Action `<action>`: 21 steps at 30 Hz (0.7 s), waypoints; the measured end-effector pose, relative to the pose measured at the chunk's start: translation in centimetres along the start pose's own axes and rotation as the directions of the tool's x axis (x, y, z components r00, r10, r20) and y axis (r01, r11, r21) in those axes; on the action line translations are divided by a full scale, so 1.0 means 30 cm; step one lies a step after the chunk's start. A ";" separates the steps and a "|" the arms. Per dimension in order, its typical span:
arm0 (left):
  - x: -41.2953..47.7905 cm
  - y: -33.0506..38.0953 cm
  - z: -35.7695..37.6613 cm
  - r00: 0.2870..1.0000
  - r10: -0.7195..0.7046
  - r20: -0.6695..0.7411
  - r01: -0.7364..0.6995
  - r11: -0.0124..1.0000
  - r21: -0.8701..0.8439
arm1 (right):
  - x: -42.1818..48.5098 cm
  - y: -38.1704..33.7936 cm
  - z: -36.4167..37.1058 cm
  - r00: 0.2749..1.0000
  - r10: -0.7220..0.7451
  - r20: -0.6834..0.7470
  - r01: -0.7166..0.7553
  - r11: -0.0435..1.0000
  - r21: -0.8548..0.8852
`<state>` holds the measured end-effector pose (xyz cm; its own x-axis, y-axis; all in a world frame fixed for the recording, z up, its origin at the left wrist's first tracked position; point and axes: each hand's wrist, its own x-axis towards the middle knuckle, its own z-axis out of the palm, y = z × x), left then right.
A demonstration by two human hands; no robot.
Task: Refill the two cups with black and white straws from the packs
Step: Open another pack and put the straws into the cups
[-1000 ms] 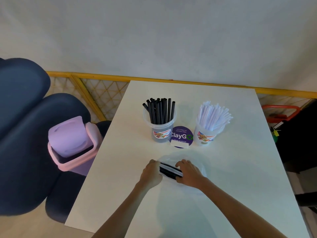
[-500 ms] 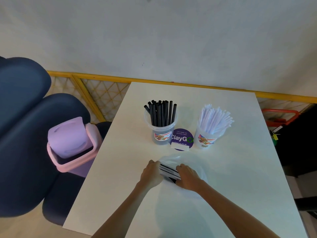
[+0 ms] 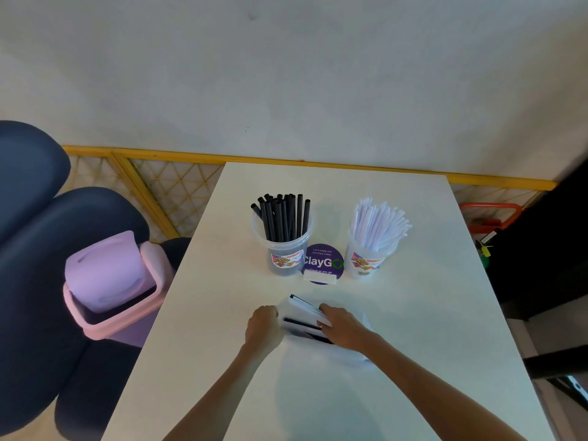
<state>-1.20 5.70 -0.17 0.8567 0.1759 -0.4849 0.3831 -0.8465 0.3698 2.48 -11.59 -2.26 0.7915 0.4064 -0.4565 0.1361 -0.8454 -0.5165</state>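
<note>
While 2 cups stand behind | left hand [image 3: 264, 326], right hand [image 3: 342, 326] grip pack [image 3: 304, 316]

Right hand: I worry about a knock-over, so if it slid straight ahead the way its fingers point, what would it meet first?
The right hand points up-left over the clear plastic straw pack; beyond that, probably the clear cup of black straws, though depth is unclear.
</note>
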 end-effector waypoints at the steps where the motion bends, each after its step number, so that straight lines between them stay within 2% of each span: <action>1: 0.003 -0.002 0.000 1.000 0.004 0.008 -0.004 1.000 0.005 | -0.007 -0.004 -0.008 1.000 -0.013 -0.006 0.013 1.000 0.028; 4: 0.004 0.007 -0.006 0.999 0.004 0.036 -0.004 1.000 0.022 | -0.026 -0.021 -0.040 0.999 -0.010 -0.049 0.019 0.982 0.187; 6: 0.016 0.006 -0.004 0.997 -0.005 0.071 0.002 0.999 0.032 | -0.039 -0.047 -0.074 0.996 0.027 -0.089 0.006 0.934 0.357; 8: 0.023 0.012 -0.015 0.996 0.014 0.093 -0.019 0.998 0.058 | -0.049 -0.080 -0.116 0.991 0.066 -0.112 0.007 0.833 0.553; 11: 0.030 0.022 -0.031 0.995 0.058 0.084 -0.066 0.994 0.086 | -0.050 -0.116 -0.176 0.990 0.098 -0.106 0.022 0.625 0.780; 13: 0.024 0.041 -0.053 0.996 0.084 -0.010 -0.083 0.995 0.056 | -0.044 -0.126 -0.212 0.987 0.138 -0.082 0.007 0.471 0.882; 16: 0.019 0.101 -0.099 0.945 0.167 -0.282 -0.207 0.971 -0.118 | -0.037 -0.132 -0.258 0.985 0.171 -0.026 -0.020 0.262 0.965; 18: 0.007 0.164 -0.137 0.890 0.220 -0.399 -0.351 0.890 -0.290 | -0.038 -0.134 -0.276 0.981 0.192 0.014 -0.049 0.183 0.982; 19: -0.004 0.201 -0.157 0.883 0.232 -0.407 -0.393 0.840 -0.374 | -0.040 -0.136 -0.280 0.978 0.206 0.022 -0.061 0.184 0.981; 21: -0.021 0.277 -0.188 0.911 0.232 -0.341 -0.393 0.741 -0.545 | -0.046 -0.144 -0.280 0.974 0.227 0.017 -0.079 0.264 0.961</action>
<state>3.38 1.38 7.69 0.9870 0.1357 -0.0856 0.1358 -0.4223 0.8962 5.81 -11.40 6.69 0.7913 0.2099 -0.5743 -0.5991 0.0781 -0.7969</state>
